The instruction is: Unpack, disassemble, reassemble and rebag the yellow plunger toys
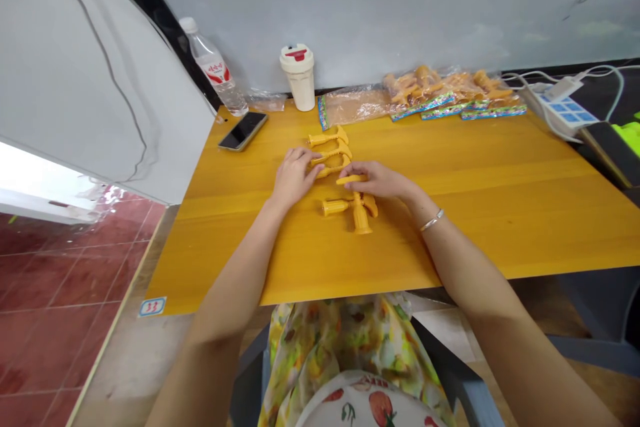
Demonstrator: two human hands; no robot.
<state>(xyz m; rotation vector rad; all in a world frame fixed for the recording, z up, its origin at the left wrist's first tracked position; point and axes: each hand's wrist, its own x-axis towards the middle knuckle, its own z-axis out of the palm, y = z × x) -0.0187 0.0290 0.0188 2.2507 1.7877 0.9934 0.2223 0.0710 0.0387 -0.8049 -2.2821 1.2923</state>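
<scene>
Several yellow plastic hammer-shaped toys lie in a column on the wooden table. My left hand (295,177) rests at the handle ends of the middle ones, fingers apart, touching them. My right hand (373,179) has its thumb and fingers closed on the head of an upright-lying yellow toy hammer (361,215), whose ribbed handle points toward me. Just left of it, another toy hammer (336,207) lies sideways. The farthest toy hammer (325,139) lies untouched beyond my left fingers.
A phone (243,131), a water bottle (215,70) and a lidded cup (300,80) stand or lie at the back left. Plastic bags of yellow toys (445,90) line the back edge. A power strip (565,107) with cables is at the right.
</scene>
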